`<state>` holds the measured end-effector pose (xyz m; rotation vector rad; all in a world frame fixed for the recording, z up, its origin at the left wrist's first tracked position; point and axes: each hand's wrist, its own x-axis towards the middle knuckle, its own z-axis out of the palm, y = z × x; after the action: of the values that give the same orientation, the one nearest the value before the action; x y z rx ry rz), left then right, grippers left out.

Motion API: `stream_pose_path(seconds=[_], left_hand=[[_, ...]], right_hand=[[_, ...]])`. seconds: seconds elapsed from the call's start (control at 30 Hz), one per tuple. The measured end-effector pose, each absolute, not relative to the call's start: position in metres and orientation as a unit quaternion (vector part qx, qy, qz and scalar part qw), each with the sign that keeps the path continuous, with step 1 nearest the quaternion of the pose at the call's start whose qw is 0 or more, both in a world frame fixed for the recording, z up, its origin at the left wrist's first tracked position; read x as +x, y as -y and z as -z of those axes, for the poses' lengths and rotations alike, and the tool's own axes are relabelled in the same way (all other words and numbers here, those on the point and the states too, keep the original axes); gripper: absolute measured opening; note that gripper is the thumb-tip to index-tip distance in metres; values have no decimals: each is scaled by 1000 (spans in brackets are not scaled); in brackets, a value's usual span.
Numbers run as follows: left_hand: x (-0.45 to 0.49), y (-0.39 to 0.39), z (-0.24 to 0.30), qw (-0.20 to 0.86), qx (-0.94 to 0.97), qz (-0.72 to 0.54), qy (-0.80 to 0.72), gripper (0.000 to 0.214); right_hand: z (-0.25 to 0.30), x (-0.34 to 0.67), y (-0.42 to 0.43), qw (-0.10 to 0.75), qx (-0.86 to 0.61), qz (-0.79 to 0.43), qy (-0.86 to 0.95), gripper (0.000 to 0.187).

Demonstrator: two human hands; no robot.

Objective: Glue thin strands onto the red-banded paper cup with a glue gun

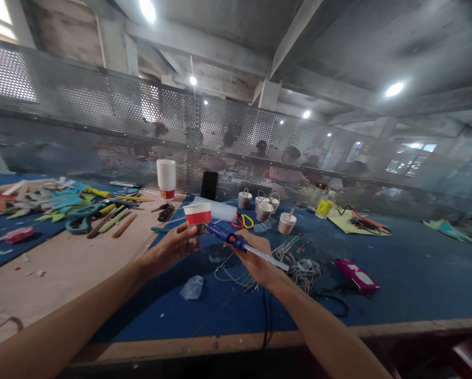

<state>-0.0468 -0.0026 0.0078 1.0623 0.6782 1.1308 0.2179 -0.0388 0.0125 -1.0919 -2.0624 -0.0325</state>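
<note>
A perforated screen (113, 121) blurs the people (291, 163) behind it. The blue tabletop (418, 276) is cut off at the right. Between its near and far edges, the right hand (257, 267) grips and the left hand (176, 242) pinches — a glue gun (218, 231), partly covered by fingers, and a red-and-white paper cup (197, 215) respectively. Nozzle contact is unclear. Toward the far edge, 5 small cups (264, 211) partly overlap.

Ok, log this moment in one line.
Left hand: holds red-and-white paper cup | Right hand: grips blue glue gun, glue stick protruding | Nozzle: near cup, contact unclear | Beyond: stacked paper cups
</note>
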Motion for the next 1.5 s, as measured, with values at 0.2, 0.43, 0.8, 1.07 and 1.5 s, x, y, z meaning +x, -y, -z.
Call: stream_pose_path(seconds=[0.2, 0.43, 0.8, 1.07, 1.5], left_hand=[[-47, 3, -9, 666, 470, -500, -292, 36], [-48, 4, -9, 665, 465, -501, -300, 35], [-48, 5, -10, 670, 467, -500, -290, 38], [-49, 4, -9, 676, 461, -502, -281, 34], [-49, 4, -10, 688, 447, -503, -273, 33]], right_hand=[[-14, 219, 38, 393, -425, 9, 815, 18], [-11, 219, 37, 399, -426, 7, 812, 16], [-15, 219, 39, 389, -430, -5, 815, 17], [-15, 220, 38, 387, -435, -1, 813, 17], [-18, 220, 41, 397, -428, -9, 812, 20]])
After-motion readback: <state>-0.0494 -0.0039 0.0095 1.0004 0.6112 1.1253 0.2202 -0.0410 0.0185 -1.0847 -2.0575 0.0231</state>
